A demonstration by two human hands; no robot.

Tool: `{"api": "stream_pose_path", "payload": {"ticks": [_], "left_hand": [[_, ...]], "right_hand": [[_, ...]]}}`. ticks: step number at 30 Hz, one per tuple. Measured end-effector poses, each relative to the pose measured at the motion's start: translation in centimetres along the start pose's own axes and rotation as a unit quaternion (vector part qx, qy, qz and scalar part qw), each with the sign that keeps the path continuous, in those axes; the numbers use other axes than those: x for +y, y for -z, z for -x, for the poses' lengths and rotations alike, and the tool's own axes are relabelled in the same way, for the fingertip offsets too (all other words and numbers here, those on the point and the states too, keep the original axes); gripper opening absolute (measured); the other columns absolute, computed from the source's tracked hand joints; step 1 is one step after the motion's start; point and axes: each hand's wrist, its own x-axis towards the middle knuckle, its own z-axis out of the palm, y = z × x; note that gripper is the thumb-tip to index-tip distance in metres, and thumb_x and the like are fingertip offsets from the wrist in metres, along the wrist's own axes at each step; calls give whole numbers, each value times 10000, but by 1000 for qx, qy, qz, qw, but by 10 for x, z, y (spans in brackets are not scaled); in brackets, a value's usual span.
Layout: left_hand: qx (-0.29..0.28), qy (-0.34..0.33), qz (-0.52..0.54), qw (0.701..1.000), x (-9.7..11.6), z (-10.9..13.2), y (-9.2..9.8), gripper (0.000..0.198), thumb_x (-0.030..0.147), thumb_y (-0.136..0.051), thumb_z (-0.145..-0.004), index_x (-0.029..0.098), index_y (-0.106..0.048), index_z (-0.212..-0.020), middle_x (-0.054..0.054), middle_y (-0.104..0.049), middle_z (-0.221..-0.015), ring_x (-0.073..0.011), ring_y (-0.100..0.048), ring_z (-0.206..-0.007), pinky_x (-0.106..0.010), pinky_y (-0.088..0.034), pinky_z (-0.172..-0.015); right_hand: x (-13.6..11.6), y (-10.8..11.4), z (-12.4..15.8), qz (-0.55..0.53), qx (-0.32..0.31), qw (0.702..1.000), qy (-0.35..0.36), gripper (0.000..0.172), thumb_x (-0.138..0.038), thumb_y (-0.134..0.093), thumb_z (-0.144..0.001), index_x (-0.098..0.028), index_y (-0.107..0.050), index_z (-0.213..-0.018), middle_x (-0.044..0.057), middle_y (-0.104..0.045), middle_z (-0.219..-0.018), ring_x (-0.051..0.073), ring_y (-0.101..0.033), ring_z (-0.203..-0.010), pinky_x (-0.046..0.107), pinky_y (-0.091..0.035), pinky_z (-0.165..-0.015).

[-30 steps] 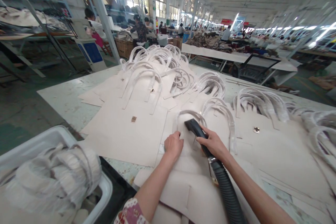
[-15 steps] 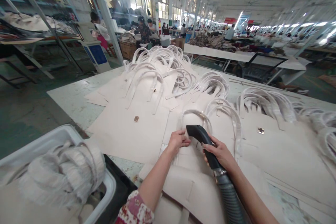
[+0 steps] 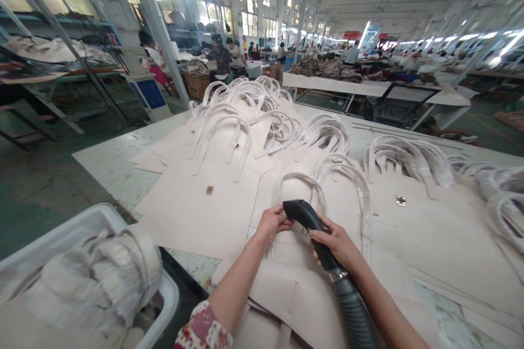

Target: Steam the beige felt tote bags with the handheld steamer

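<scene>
My right hand (image 3: 333,242) is wrapped round a black hose nozzle (image 3: 305,215), which joins a ribbed hose (image 3: 354,311) at a metal clamp. The angled tip points left, close to the fingers of my left hand (image 3: 272,224). Those fingers are closed at the lower left end of a plastic-wrapped bag handle (image 3: 301,176); the nozzle hides part of this spot. Under both hands lies a cream bag (image 3: 290,248), with a folded cream piece (image 3: 292,289) nearer to me. To the left, a flat cream bag panel (image 3: 204,215) carries a small metal fitting.
More bag panels with wrapped handles (image 3: 409,158) cover the table (image 3: 110,144) to the right and back. A white bin (image 3: 102,212) of wrapped handles stands at lower left. Beyond are a chair (image 3: 403,103), another table (image 3: 319,83) and several people.
The view has shifted slightly. Both hands and the nozzle keep nearly the same place on the bag; the nozzle tip sits a little nearer my left fingertips.
</scene>
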Motion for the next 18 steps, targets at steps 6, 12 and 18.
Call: {"api": "stream_pose_path", "payload": {"ticks": [6,12,18], "left_hand": [[54,-69,-107,990,-9,-3,-5,380,70,-470,-750,64,-513,-1127,-87,-612,-812,-143,-619,-722,-241,-511,-649],[78,-170,-325,927,-23,4,-9,253,50,-446,-751,161,-637,-875,-56,-540,-921,-159,-521,-869,-295,-422,-794],[107,-234,-502,826,-23,36,-15,326,105,-387,-820,211,-548,-1082,-82,-477,-1016,-229,-380,-1002,-402,-275,-891]], "right_hand": [[-3,11,-6,-5,70,997,30,771,-339,-622,-649,-208,-293,-1334,-55,-544,-541,161,-545,-383,254,-448,-328],[-7,12,23,55,73,995,25,724,-324,-584,-677,-215,-300,-1334,-56,-555,-573,165,-543,-407,249,-420,-341],[17,1,49,252,63,964,53,629,-293,-493,-669,-194,-422,-1286,9,-663,-803,210,-614,-609,288,-481,-539]]}}
